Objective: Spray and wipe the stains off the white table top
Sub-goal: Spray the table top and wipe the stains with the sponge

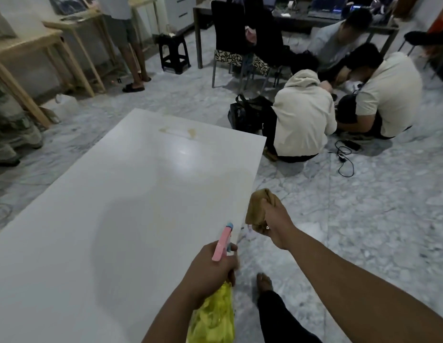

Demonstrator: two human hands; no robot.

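The white table top [111, 219] stretches from lower left to the centre. A brownish stain [178, 131] marks its far end. My left hand [210, 266] grips a spray bottle [213, 318] with yellow liquid and a pink nozzle [222, 241], held at the table's right edge with the nozzle aimed across the surface. My right hand [277, 224] is closed around a crumpled brown cloth [258, 209], held in the air just beyond the table's right edge, above the floor.
Three people [302, 115] crouch on the marble floor beyond the table's far right corner, beside a black bag [245, 112] and cables [344, 154]. Another person [131, 45] stands by wooden tables [29, 53] at the left. Black chairs [230, 33] and a stool [173, 53] are farther back.
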